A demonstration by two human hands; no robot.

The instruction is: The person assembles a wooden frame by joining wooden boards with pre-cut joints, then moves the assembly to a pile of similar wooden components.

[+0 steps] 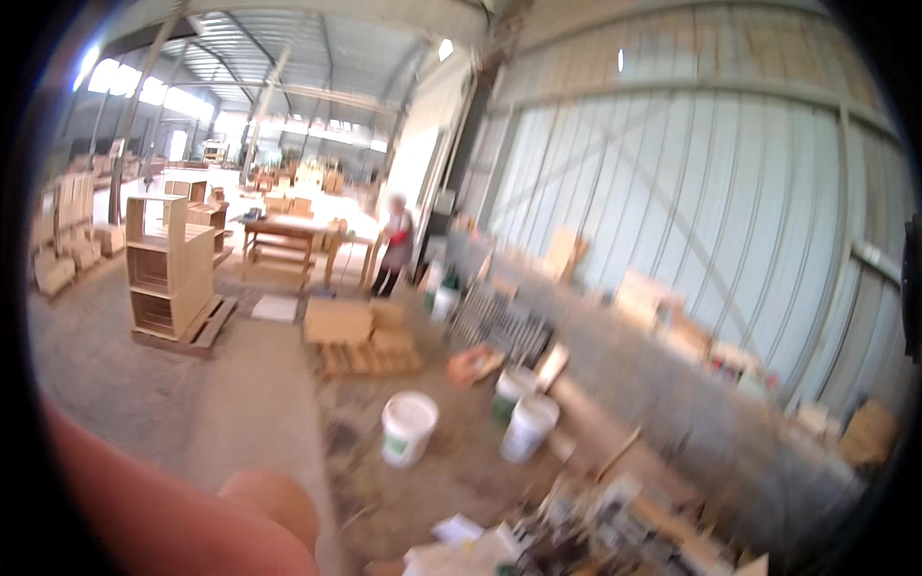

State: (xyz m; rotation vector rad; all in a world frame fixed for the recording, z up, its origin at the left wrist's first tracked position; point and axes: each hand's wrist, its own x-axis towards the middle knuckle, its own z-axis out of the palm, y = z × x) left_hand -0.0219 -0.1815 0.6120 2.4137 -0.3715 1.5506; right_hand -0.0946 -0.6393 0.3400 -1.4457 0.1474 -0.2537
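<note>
My bare left arm (163, 499) crosses the lower left corner, close to the camera and smeared by motion. Beside it, a rounded skin-coloured shape (274, 504) pokes up, perhaps part of my left hand; no fingers can be made out, nor anything held. My right hand is outside the picture. On the floor ahead stands a white bucket (410, 429), with another white bucket (529, 428) to its right and a white-and-green bucket (514, 392) just behind that one.
Stacked wooden crates (173, 274) stand on a pallet at left. Cardboard boxes (338, 321) rest on a pallet (370, 359) ahead. A person (396, 245) is by a wooden workbench (280, 230). Scrap (595, 533) lies at lower right, below a low wall (663, 384) bearing wood pieces.
</note>
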